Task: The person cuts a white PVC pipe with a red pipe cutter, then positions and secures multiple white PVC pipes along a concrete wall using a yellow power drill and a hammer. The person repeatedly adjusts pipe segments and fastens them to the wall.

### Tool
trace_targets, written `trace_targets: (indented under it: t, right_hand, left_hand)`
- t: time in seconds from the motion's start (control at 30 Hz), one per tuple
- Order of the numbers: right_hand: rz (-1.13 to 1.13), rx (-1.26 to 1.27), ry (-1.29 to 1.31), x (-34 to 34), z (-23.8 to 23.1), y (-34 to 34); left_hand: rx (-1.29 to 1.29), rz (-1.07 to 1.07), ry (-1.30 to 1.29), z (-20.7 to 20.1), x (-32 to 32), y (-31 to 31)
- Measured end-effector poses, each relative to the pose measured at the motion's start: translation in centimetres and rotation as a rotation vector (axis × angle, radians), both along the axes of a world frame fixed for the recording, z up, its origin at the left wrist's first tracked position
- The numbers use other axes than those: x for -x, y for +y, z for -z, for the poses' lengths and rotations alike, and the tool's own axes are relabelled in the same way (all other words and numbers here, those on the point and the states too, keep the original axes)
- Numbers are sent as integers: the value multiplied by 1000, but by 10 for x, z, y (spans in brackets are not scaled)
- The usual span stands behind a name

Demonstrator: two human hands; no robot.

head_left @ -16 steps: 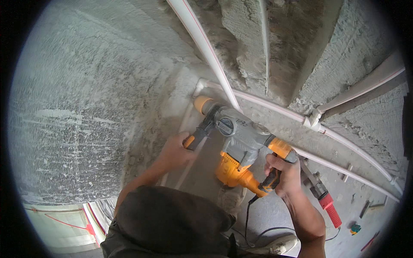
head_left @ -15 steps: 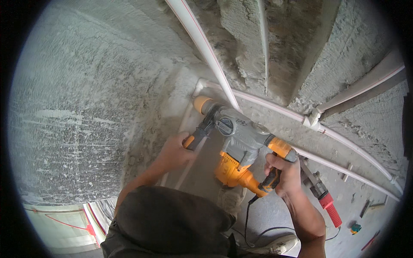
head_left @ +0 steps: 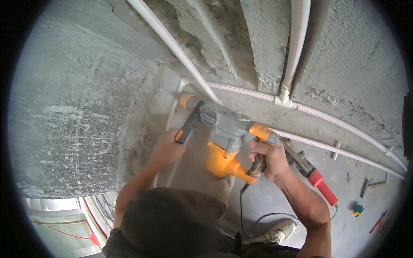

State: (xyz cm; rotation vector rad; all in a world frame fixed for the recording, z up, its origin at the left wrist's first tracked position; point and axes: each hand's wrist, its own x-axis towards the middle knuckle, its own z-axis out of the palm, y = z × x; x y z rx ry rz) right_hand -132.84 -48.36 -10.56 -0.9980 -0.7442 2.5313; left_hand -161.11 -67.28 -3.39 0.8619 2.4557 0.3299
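A grey and orange rotary hammer [head_left: 221, 129] lies across the middle of the view, its orange collar end toward the wall corner at the left. Around its black side handle my left hand [head_left: 168, 147] is closed. My right hand [head_left: 275, 159] wraps the rear grip, below the orange top part, with fingers curled round it. The collar end is close to a white pipe elbow [head_left: 184, 81]; whether a bit touches the wall cannot be made out. A black cord [head_left: 241, 210] runs down from the grip.
White pipes [head_left: 254, 93] run along the wall foot and up the chased wall, meeting at a tee [head_left: 282, 101]. A pipe welding tool with a red handle [head_left: 322, 188] lies on the floor at right, near a small green-orange object [head_left: 357, 210]. Below is my shoe [head_left: 279, 232].
The view has turned, so the wall pipes sit further left and steeper. The hammer and both hands appear slightly left and higher, with the same grip.
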Motion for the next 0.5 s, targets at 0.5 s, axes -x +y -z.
trace_targets:
  t: [0.5]
  right_hand:
    - [-267, 436, -252, -182, -30, -53]
  left_hand:
    - [326, 272, -309, -54, -130, -2]
